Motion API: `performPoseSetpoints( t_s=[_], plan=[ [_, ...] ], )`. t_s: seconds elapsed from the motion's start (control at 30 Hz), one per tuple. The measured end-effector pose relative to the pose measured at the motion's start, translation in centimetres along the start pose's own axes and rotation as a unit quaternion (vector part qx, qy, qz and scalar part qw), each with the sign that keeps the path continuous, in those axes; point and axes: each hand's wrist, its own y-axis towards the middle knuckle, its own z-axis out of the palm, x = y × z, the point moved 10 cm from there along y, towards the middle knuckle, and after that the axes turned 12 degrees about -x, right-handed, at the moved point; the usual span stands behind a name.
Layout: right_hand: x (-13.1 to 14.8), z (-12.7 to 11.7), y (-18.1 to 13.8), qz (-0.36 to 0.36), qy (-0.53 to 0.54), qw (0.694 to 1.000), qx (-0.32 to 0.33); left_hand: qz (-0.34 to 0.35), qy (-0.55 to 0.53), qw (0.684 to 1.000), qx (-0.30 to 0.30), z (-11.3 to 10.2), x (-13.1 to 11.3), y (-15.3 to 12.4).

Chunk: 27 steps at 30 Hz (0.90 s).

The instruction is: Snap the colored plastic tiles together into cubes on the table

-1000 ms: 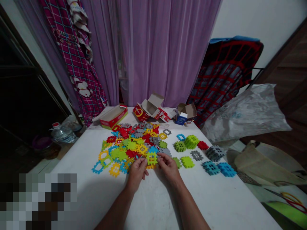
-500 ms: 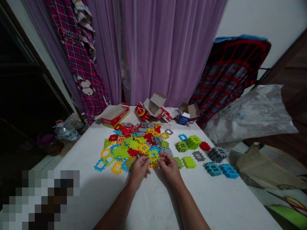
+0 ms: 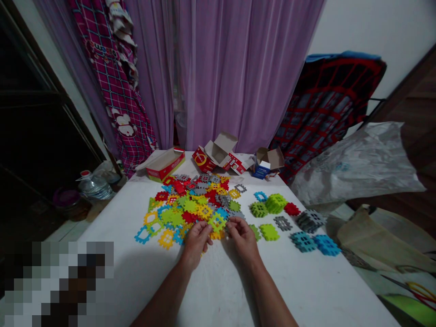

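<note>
My left hand (image 3: 196,243) and my right hand (image 3: 242,237) meet at the near edge of a pile of flat interlocking plastic tiles (image 3: 190,206) in red, yellow, green, blue and grey. Between their fingertips they hold a light green window-shaped tile (image 3: 217,221), with a yellow tile (image 3: 215,235) just under it. The pile lies on a white table (image 3: 218,290). To the right stand assembled blocks: green ones (image 3: 272,202), a red one (image 3: 292,209), a grey one (image 3: 309,220) and blue ones (image 3: 315,242).
Open cardboard boxes (image 3: 218,156) and a red tray-like box (image 3: 165,164) sit at the table's far edge before a purple curtain. A plastic bag (image 3: 357,163) lies right of the table. A water bottle (image 3: 93,186) stands on the floor at left.
The camera view has drifted slightly. My hands stay at the pile's near edge, turning the green tile a little between the fingers.
</note>
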Motion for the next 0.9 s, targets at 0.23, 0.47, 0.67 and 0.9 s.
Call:
performPoseSetpoints(
  t_s=[0.23,0.47,0.67,0.9],
  plan=[
    [2.9,0.9,-1.6,-0.167,-0.221,0.961,0.013,0.004,-0.031,0.999,-0.019,-0.4,-0.1,0.2],
    [3.0,1.4,-2.4,-0.229,-0.294,0.928,-0.011,0.005,-0.027,1.000,-0.007,-0.3,0.4,0.4],
    [3.0,1.3,-2.5,-0.250,-0.306,0.918,-0.033,0.002,-0.023,1.000,-0.009,-0.2,0.0,0.1],
    [3.1,0.7,-2.4,-0.252,-0.298,0.918,-0.067,0.004,-0.019,1.000,0.007,0.1,-0.3,-0.1]
  ],
)
